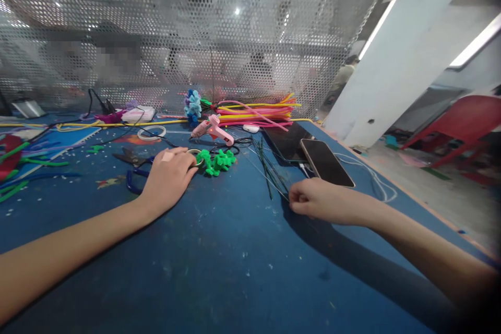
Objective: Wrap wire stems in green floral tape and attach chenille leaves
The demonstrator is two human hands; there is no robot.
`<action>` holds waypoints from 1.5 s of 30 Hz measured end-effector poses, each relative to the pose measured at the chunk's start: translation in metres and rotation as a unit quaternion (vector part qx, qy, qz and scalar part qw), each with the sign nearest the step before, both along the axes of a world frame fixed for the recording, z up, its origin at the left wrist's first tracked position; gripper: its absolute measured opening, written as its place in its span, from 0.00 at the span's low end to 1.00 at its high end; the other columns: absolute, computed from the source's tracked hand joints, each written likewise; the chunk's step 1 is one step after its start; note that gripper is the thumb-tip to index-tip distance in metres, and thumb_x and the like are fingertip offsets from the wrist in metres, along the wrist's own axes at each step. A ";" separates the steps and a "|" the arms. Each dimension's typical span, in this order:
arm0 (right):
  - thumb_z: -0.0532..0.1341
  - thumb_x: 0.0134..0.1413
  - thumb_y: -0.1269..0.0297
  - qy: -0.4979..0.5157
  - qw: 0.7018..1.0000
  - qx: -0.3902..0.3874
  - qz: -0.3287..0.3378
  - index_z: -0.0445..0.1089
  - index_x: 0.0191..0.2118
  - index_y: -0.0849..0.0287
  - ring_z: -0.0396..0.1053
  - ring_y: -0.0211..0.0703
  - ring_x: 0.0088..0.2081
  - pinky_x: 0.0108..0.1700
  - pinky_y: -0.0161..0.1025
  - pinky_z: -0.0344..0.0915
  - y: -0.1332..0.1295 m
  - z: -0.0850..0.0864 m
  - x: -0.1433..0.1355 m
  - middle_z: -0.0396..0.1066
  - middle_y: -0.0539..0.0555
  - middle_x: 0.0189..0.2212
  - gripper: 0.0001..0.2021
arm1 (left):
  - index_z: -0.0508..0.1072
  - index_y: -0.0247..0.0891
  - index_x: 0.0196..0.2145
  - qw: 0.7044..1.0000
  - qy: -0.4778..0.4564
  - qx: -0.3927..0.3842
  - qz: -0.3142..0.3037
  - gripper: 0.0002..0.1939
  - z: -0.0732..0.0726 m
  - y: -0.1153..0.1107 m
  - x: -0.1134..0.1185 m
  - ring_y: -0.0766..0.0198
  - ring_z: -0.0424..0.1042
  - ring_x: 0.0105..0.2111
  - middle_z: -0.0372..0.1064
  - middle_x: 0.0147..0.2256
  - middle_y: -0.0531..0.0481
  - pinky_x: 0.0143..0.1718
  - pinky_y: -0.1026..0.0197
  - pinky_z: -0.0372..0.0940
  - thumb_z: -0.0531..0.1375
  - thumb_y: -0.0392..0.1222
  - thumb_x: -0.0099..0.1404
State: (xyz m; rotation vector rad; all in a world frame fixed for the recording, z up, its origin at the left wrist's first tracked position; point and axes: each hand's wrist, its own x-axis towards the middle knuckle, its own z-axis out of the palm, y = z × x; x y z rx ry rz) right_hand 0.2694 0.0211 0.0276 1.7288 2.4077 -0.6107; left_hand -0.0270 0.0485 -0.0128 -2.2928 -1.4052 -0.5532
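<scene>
My left hand (pixel 168 171) rests on the table, its fingers closed round a small pale ring-shaped roll (pixel 194 156). Beside the fingertips lie curly green pipe-cleaner pieces (pixel 216 162). Scissors with blue handles (pixel 135 180) lie partly under this hand. My right hand (pixel 309 198) is closed in a pinch over the table. A thin pale strand (pixel 270 178) runs to its fingertips from the upper left; its kind is unclear. Several dark green stems (pixel 266 167) lie to the left of that hand. Just behind it is a phone (pixel 327 163).
A pink glue gun (pixel 213 129) stands beyond the green pieces. Behind it are a bundle of pipe cleaners (pixel 254 114) and a blue fuzzy flower (pixel 192 107). A dark tablet (pixel 285 142) and white cable (pixel 378 180) lie right. A perforated metal screen (pixel 176 36) borders the back.
</scene>
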 end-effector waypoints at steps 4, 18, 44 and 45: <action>0.50 0.49 0.66 0.060 0.997 0.041 -0.027 0.60 0.23 0.58 0.64 0.37 0.22 0.24 0.32 0.56 0.000 0.006 0.007 0.68 0.49 0.20 0.08 | 0.70 0.40 0.34 0.982 0.100 0.150 -0.060 0.08 0.004 -0.003 0.000 0.52 0.62 0.52 0.72 0.39 0.49 0.54 0.36 0.46 0.51 0.34 0.64; 0.54 0.51 0.66 0.148 0.896 0.411 0.084 0.64 0.24 0.58 0.54 0.30 0.15 0.20 0.29 0.51 -0.034 0.007 0.000 0.57 0.44 0.13 0.07 | 0.70 0.41 0.28 0.921 0.226 0.315 -0.030 0.09 0.005 0.005 -0.004 0.63 0.67 0.44 0.72 0.32 0.55 0.59 0.38 0.33 0.52 0.32 0.62; 0.51 0.50 0.70 0.063 0.886 0.411 0.206 0.56 0.18 0.59 0.52 0.31 0.16 0.21 0.34 0.45 -0.038 -0.005 -0.008 0.53 0.46 0.13 0.12 | 0.70 0.48 0.36 0.988 0.090 0.122 -0.013 0.15 0.004 0.003 -0.005 0.56 0.62 0.49 0.70 0.37 0.53 0.57 0.35 0.36 0.47 0.34 0.64; 0.50 0.50 0.70 0.062 0.887 0.410 0.206 0.55 0.18 0.59 0.51 0.31 0.16 0.21 0.34 0.44 -0.038 -0.005 -0.008 0.53 0.46 0.13 0.12 | 0.71 0.48 0.36 0.989 0.086 0.122 -0.006 0.14 0.004 0.004 -0.006 0.56 0.62 0.49 0.70 0.37 0.52 0.57 0.36 0.37 0.48 0.34 0.64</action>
